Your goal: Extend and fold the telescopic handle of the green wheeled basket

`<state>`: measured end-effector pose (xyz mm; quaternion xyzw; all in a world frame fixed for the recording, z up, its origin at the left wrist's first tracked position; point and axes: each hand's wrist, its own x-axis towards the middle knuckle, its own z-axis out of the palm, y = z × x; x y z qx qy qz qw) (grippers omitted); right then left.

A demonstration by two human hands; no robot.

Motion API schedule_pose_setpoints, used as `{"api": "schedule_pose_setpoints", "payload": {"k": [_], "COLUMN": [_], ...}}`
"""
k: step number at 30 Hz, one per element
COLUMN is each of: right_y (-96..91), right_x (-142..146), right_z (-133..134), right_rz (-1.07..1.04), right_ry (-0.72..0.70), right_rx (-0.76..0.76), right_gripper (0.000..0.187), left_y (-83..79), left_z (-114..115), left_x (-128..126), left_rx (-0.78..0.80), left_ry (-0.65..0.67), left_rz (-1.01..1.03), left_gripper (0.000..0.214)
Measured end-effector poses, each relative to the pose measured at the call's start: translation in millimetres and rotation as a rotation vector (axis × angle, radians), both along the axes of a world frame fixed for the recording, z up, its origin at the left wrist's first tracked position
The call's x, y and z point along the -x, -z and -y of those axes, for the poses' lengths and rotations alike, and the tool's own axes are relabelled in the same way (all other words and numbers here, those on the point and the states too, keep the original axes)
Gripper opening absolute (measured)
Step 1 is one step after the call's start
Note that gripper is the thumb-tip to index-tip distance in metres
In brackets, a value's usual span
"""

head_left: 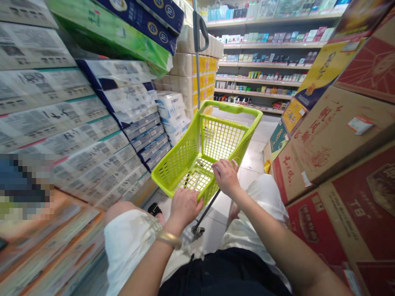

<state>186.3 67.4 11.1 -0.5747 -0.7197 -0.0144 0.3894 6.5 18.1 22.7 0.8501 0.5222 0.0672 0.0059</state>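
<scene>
My left hand point(185, 207) and right hand point(226, 177) both clasp the near rim of a lime-green plastic shopping basket point(175, 164), the fingers point(220, 166) curled over it in a firm hold. The basket rides on a wheeled trolley point(206, 209) with a tall pole point(196, 78). Stacked toilet paper packs point(135, 102) hem me in on the left, printed cardboard cartons point(324, 135) on the right, and goods shelves point(256, 80) stand ahead.

grocery shop: stocked shelves point(259, 61), shopping cart point(230, 107)
</scene>
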Motion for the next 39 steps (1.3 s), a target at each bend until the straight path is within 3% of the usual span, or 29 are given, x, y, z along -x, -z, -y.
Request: {"api": "schedule_pose_setpoints", "payload": {"k": [3, 9, 12, 17, 26, 33, 39], "right_y": [1.5, 7.3, 4.3, -0.9, 3.9, 1.4, 5.3], "right_x": [4, 29, 17, -8, 22, 17, 36], "right_z": [4, 34, 22, -6, 28, 18, 42], "right_rz": [-0.015, 0.019, 0.027, 0.002, 0.054, -0.008, 0.023], "right_ry": [0.009, -0.182, -0.146, 0.03, -0.145, -0.016, -0.199], "right_rx": [0.005, 0.001, -0.002, 0.003, 0.001, 0.015, 0.003], "right_gripper": [0.016, 0.018, 0.017, 0.015, 0.016, 0.013, 0.016], "left_y": [1.2, 2.9, 1.6, 2.1, 0.8, 1.0, 5.9], "left_z": [0, -2, -1, 0, -1, 0, -3], "left_x": [-1, 0, 1, -1, -1, -2, 0], "left_rx": [-0.001, -0.009, -0.002, 0.002, 0.021, 0.022, 0.007], "left_ry": [-0.006, -0.011, -0.002, -0.005, -0.026, -0.015, -0.034], "left_rz": [0.005, -0.018, -0.016, -0.01, -0.024, 0.004, -0.048], "left_gripper": [0.026, 0.023, 0.024, 0.029, 0.021, 0.021, 0.031]}}
